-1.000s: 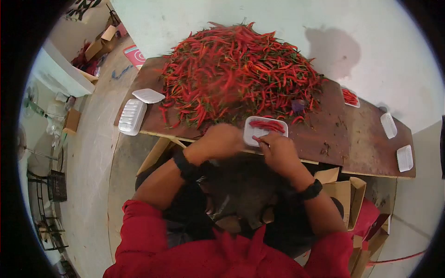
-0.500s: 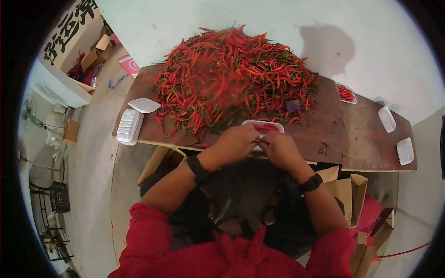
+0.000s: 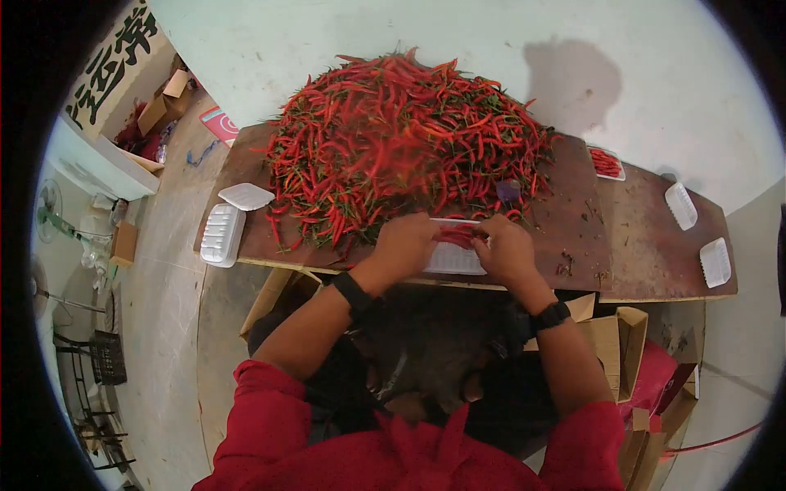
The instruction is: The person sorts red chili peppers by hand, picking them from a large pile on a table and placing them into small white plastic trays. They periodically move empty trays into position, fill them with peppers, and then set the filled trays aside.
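Left hand (image 3: 406,247): fingers curled by the chillies (image 3: 458,236), hold unclear
Right hand (image 3: 503,250): half-curled at their other end, can't tell if pinching
Tray (image 3: 455,261): chillies inside, between hands; knuckle bump might skid it

Red top (image 3: 344,464), pointed collar (image 3: 450,438), red sleeves (image 3: 266,409), two black wristbands (image 3: 352,295)
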Demonstrator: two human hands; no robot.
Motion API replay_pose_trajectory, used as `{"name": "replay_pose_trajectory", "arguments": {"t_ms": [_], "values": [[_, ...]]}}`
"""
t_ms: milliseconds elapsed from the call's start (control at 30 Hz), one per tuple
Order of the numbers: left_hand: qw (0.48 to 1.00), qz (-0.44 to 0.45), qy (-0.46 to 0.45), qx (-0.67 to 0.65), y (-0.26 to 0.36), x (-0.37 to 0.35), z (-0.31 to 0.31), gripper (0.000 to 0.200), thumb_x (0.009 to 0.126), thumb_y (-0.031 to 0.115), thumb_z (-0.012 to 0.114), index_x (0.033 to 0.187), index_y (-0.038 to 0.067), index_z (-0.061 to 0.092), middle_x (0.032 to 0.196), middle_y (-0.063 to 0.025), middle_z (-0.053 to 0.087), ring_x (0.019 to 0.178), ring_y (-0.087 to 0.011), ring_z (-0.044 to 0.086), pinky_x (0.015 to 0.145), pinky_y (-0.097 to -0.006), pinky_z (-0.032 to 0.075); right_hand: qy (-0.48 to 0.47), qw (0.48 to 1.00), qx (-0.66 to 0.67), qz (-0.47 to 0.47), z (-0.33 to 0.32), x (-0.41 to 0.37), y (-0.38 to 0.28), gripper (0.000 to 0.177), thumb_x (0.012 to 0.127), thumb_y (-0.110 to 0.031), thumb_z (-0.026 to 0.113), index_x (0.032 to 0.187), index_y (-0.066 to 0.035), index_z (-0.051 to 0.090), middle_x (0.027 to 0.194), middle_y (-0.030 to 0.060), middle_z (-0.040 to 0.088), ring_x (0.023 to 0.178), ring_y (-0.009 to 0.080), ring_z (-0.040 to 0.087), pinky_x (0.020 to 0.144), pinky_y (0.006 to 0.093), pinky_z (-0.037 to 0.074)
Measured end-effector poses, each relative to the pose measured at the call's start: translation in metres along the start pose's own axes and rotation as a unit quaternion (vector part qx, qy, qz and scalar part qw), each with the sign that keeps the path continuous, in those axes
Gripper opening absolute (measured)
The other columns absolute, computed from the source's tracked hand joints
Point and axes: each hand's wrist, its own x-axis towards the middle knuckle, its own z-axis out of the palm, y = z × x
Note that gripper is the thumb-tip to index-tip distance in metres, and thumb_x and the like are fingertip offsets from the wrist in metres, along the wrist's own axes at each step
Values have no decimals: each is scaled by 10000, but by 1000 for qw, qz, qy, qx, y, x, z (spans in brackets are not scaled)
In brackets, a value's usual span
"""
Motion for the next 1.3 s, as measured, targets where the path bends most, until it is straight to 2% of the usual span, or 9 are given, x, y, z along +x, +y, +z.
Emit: {"name": "replay_pose_trajectory", "arguments": {"t_ms": [133,333,567,1067,1133,1300], "values": [[999,3,-11,37,-2,2,3,121,735,170,635,822,100,587,803,-84,567,777,-305,579,663,-424,468,-34,999,-35,18,-2,1,-5,226,722,-176,677,921,-73,647,868,124,603,819,329,604,704,416,478],[999,3,6,53,-7,3,12,111,715,158,644,794,102,590,776,-90,568,763,-303,582,653,-426,469,-33,998,-46,26,6,1,-5,306,710,-170,690,984,-76,592,905,123,590,830,334,597,701,426,478],[998,1,8,56,-7,3,15,112,698,137,633,768,84,564,764,-95,559,751,-309,578,642,-427,466,-36,998,-55,22,15,0,-3,259,696,-149,699,888,-67,545,895,122,572,844,339,593,698,429,481],[997,-19,-8,68,-1,3,9,219,698,173,654,867,77,554,815,-100,563,788,-307,578,661,-429,465,-15,998,-59,0,20,-1,-1,303,691,-138,702,937,-67,541,907,114,570,835,337,598,705,423,489],[997,-28,-29,69,0,4,6,246,695,181,662,892,75,560,829,-100,569,801,-308,581,672,-427,469,-30,998,-52,-3,18,-1,-2,293,691,-139,672,935,-64,529,952,147,567,837,357,596,703,442,495],[997,-22,-25,62,-1,4,6,252,701,189,667,911,86,571,825,-100,573,801,-309,587,671,-424,474,-34,998,-55,9,15,0,-5,296,687,-143,691,931,-69,539,923,130,570,831,347,598,697,436,491]]}}
